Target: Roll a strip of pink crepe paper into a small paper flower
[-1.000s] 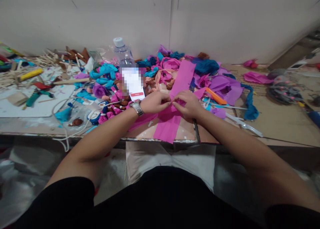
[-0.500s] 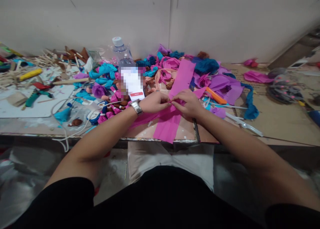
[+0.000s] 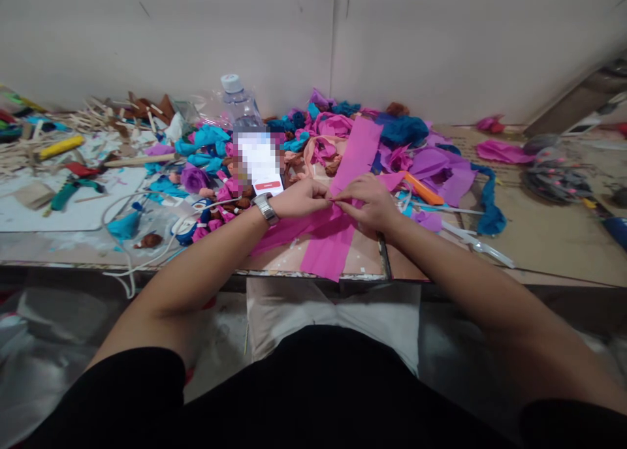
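Over the middle of the workbench, my left hand (image 3: 304, 199) and my right hand (image 3: 368, 201) meet fingertip to fingertip. Both pinch a small bit of pink crepe paper (image 3: 334, 200). Beneath them a wide strip of pink crepe paper (image 3: 360, 142) runs from the back of the bench to its front edge. Another pink length (image 3: 279, 233) lies crosswise under my left wrist. The fingers cover much of the pinched bit, so its exact shape cannot be made out. A metal watch sits on my left wrist.
Behind my left hand are a lit phone (image 3: 264, 165) and a plastic bottle (image 3: 241, 103). An orange-handled cutter (image 3: 424, 188) and scissors (image 3: 482, 247) lie to the right. Green pliers (image 3: 68, 191), wooden sticks and a white cable (image 3: 128, 256) are on the left. Crumpled coloured paper heaps along the back.
Both hands stay almost in place, with only slight finger shifts around the pinched pink paper. The strip and surrounding things look unmoved.
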`<state>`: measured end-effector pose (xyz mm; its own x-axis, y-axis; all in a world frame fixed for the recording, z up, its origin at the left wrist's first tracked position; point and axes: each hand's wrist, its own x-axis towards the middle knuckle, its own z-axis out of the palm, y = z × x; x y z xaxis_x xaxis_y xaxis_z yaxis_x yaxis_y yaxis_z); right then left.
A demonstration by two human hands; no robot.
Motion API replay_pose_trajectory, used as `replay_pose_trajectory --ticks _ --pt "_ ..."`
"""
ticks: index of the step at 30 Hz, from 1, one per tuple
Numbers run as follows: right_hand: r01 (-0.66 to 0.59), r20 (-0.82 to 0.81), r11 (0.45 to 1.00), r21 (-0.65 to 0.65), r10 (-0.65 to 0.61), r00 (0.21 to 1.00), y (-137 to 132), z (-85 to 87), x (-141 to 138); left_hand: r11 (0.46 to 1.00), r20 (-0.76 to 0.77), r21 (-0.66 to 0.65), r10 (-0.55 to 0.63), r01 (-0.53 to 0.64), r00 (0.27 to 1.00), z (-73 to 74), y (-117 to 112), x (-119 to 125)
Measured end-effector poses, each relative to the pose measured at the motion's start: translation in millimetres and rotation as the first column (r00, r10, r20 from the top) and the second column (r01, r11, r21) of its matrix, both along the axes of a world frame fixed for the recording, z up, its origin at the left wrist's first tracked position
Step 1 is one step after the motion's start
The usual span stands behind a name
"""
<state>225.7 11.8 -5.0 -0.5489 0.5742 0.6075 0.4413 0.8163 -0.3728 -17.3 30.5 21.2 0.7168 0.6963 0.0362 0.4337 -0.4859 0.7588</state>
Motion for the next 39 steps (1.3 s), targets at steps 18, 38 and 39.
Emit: replay_pose_trajectory --ticks 18,38,39 --pt "-0.021 -0.003 1.0 0.018 0.021 1.0 -1.1 0.2 0.2 0.997 0.046 -0.083 -0.003 0.006 0.999 3.5 -0.8 0.4" --pt "0.031 -0.021 0.998 0.046 -0.03 0.999 -3.3 0.5 -2.4 0.998 -0.019 0.069 -0.007 0.008 1.0 2.1 -0.1 0.2" --pt "0.03 -0.022 0.999 0.038 -0.03 0.999 -3.3 0.4 -2.5 0.997 -0.02 0.077 -0.007 0.009 1.0 1.8 0.1 0.3"
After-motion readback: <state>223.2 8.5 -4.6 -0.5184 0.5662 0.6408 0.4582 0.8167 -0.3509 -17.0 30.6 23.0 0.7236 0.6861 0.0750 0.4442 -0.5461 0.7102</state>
